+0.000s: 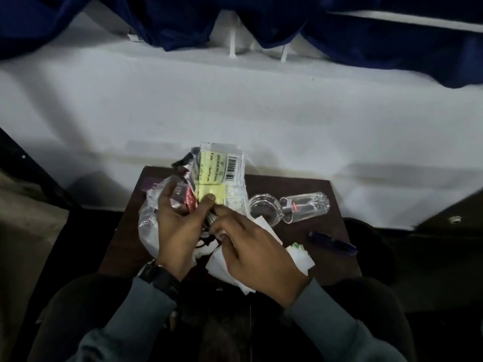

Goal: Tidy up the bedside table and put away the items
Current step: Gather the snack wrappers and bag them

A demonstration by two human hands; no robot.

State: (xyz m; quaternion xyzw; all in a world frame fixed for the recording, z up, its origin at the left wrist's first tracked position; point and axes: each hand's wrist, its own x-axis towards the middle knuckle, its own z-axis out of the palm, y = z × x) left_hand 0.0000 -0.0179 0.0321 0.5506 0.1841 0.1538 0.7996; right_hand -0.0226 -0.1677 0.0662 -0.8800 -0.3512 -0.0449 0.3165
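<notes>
**Dark wooden table under a white wall**

The left hand grips a bundle of crinkled wrappers above the table, a clear packet with yellow label and barcode on top, thumb on the label. The right hand has bent fingers at the bundle's lower edge, over white paper; whether they grip, I cannot tell. Beside them a round glass bowl touches a tumbler lying on its side.

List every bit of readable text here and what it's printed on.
"Net Quantity :" – yellow label on the clear packet that the left hand holds.
"500 g" – same label, printed sideways.
Barcode digits and the label's other lines: too small to read.
Red mark on the tipped glass: too blurred to read.
</notes>
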